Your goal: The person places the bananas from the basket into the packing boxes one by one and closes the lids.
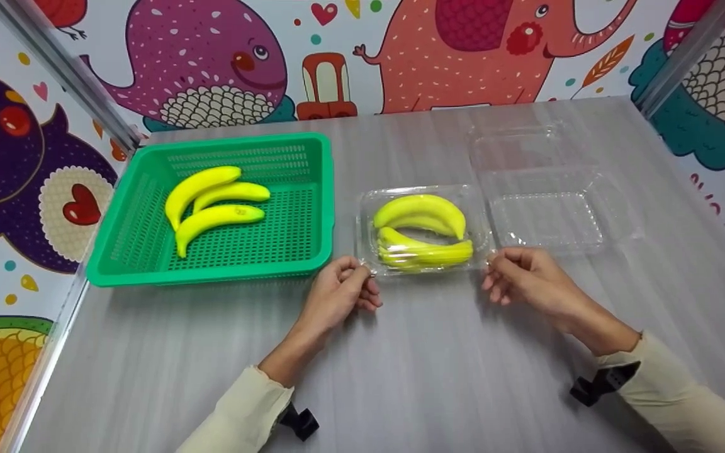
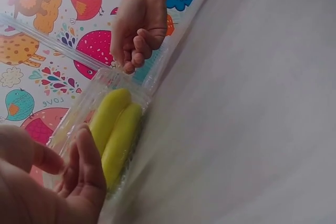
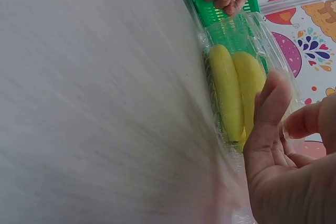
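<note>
Nearest to the camera are the two cream sleeves, and from them the two hands reach forward over the table. The left hand has its fingers curled and pinches the near left corner of the closed clear container. The right hand is at the near right corner of the same container; its fingertips touch the plastic edge, with the thumb just opposite, so it seems to pinch the rim lightly.

The closed container stands in the middle of the table, between the two hands, and it holds three yellow bananas. Just to its right is one open clear container with its lid folded back toward the wall. To the left, near the closed container but not touching it, is one green basket, and inside it lie three more bananas.

The table is a pale grey surface with fine stripes. Around it are walls with colourful cartoon animals, and two metal bars run up at the back corners.
</note>
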A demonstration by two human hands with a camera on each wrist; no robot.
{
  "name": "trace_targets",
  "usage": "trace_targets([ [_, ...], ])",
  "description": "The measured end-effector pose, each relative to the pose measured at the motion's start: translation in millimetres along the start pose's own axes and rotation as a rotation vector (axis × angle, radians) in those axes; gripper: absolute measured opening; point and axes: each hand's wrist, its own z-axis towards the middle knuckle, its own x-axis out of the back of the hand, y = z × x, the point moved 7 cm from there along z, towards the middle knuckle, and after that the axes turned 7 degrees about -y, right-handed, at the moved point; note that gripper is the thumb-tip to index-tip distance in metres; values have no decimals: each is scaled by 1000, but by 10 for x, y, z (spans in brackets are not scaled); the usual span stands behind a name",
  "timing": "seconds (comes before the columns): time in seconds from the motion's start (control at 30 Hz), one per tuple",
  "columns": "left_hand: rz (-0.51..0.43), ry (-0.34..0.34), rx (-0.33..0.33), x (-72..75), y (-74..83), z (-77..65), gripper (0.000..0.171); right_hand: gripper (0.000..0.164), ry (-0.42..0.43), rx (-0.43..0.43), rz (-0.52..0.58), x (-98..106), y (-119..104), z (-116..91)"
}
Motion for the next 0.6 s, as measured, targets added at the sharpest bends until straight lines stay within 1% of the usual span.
trace_targets([
  [0.2, -8, 15, 3, 12, -3, 6, 13, 33, -4, 25, 16, -2, 7, 15],
  [0.33, -13, 21, 6, 12, -7, 3, 11, 32, 13, 26, 17, 0, 14, 20],
  [0.6, -30, 2, 11, -11, 4, 18, 11, 22, 56, 43, 77, -5, 10, 18],
])
